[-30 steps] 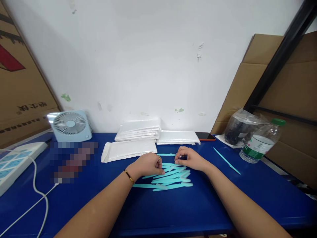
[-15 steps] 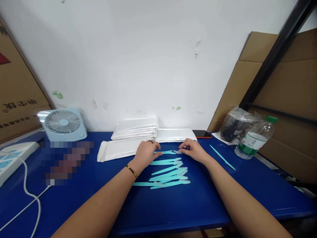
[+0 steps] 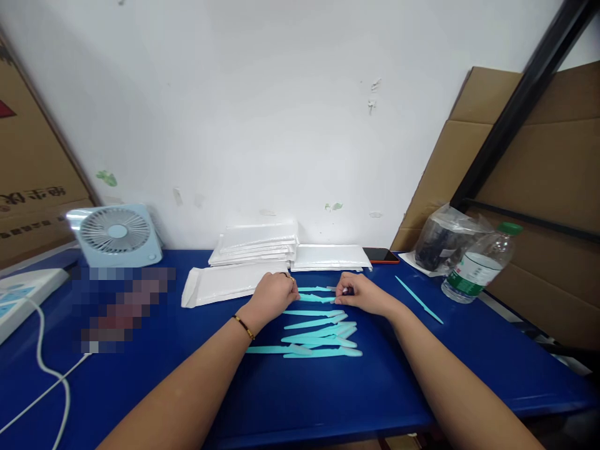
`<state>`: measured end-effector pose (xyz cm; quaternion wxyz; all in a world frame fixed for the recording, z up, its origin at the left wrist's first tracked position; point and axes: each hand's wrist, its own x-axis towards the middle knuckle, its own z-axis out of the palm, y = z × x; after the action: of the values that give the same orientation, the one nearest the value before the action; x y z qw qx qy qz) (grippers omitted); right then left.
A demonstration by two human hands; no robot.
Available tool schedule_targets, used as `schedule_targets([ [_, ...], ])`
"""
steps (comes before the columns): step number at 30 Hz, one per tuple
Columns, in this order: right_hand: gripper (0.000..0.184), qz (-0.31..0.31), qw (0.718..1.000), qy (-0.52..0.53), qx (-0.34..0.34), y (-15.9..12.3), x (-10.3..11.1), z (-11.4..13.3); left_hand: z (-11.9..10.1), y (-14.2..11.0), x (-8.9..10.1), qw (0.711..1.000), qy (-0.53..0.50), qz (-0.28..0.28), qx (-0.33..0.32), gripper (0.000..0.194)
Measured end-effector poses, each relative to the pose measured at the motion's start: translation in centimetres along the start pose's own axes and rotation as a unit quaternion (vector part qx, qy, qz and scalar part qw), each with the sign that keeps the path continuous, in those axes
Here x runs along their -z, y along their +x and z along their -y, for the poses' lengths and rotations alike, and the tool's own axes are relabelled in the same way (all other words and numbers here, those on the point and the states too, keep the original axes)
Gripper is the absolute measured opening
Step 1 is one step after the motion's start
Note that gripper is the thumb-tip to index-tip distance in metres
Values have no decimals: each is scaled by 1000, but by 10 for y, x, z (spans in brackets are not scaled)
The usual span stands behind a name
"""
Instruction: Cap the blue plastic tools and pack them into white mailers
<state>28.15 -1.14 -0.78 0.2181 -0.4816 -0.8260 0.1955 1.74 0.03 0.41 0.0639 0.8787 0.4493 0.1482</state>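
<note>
Pinches a turquoise eyebrow razor near the handle end with the left hand, fingers drawn to the thumb, and by the blade end with the right hand, fingertips nearly together. Spans both ends, probably to control the angle beside another razor just beyond. Cannot tell whether lifted off the blue table. Lying nearer, mostly blade ends rightward, perhaps for easy picking: loose turquoise razors, some overlapping.
</note>
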Motion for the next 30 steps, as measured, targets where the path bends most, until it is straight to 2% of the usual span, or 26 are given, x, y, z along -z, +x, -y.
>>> schedule_targets([
  [2,22,-47,999,-10,-15,0,3,-6,3,0,5,999,9,-34,25,13],
  [4,23,-66,998,-9,-22,0,6,-8,3,-1,8,998,-14,-42,34,16],
  [7,25,-16,1000,20,-12,-4,7,-1,0,-6,6,998,-54,10,-14,25],
  [9,25,31,999,30,2,-6,4,8,-4,-8,2,996,-57,48,-39,22],
  [13,24,84,996,19,16,-6,0,16,-7,-7,-3,997,-37,57,-32,11],
  [15,24,69,997,11,16,-5,0,12,-4,-4,-2,999,-19,41,-22,12],
  [19,25,-32,999,-13,-14,-3,9,-1,5,-1,5,999,-8,-17,43,15],
  [21,26,-42,999,-11,-21,-5,13,-2,5,-3,7,998,-33,-26,55,22],
  [26,27,83,996,13,22,-10,12,14,-14,-12,4,993,-95,72,-26,32],
  [28,26,106,994,0,33,-11,8,20,-21,-14,1,989,-95,104,-37,30],
  [30,25,114,993,-10,36,-11,6,22,-24,-14,-1,990,-81,114,-33,23],
])
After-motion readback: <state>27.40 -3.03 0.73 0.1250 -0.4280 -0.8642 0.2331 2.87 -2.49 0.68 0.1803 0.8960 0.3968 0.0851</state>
